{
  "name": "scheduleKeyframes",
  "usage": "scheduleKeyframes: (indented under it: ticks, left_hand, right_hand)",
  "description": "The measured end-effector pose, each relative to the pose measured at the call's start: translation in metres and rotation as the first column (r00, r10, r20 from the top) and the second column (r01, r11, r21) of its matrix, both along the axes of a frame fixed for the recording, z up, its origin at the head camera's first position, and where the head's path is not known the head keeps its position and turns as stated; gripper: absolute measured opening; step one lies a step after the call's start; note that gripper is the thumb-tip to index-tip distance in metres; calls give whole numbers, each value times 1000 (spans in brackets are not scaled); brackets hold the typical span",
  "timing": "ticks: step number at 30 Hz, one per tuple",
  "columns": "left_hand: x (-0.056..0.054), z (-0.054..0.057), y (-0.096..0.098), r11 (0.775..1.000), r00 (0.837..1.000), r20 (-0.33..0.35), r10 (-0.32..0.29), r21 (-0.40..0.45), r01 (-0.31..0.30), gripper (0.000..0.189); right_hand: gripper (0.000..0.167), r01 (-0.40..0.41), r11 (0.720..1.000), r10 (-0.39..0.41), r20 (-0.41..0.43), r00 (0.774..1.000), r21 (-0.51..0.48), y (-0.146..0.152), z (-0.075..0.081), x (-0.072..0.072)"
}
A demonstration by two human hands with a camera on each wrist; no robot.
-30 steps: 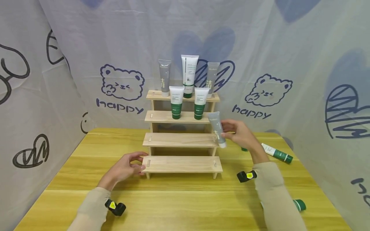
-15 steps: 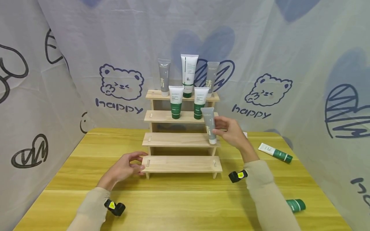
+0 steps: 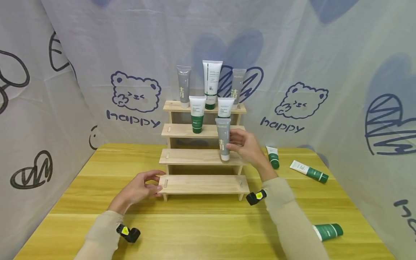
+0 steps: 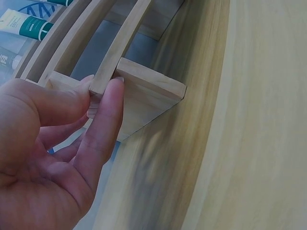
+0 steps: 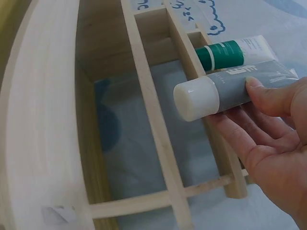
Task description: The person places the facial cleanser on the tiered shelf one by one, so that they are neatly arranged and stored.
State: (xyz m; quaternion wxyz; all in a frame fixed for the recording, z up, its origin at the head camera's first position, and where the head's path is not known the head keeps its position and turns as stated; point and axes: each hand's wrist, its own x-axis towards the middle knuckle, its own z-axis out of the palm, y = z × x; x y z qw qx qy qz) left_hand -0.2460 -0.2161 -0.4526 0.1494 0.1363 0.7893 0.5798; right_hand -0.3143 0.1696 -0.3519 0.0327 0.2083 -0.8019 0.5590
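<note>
A grey squeeze tube (image 3: 223, 134) with a white cap (image 5: 195, 98) is pinched between the thumb and fingers of my right hand (image 3: 245, 147). It stands nearly upright, cap down, over the right part of the third step from the top of a wooden stepped display rack (image 3: 203, 184). My left hand (image 3: 141, 187) grips the left end of the lowest step, thumb and fingers at the board's corner (image 4: 103, 81). On the second step stand two white-and-green tubes, a left one (image 3: 197, 115) and a right one (image 3: 225, 105) partly hidden by the grey tube.
On the top step stand a grey tube (image 3: 183, 86), a tall white tube (image 3: 212, 83) and another grey tube (image 3: 238, 86). Three green-and-white tubes lie on the table to the right: one near the rack (image 3: 273, 157), one farther right (image 3: 309, 171), one in front (image 3: 329, 231).
My right hand has carried the grey tube leftward, from the rack's right edge to over the third step, and the tube has become more upright. My left hand stays at the lowest step.
</note>
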Motion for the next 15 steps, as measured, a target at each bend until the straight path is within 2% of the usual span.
scheduleKeyframes:
  ticks: [15]
  left_hand:
    - [0,-2,0,999,1000,7,-8,42,8,56]
  right_hand:
    - [50,-31,996,31,-6,1000,-89,-29,-18,-11]
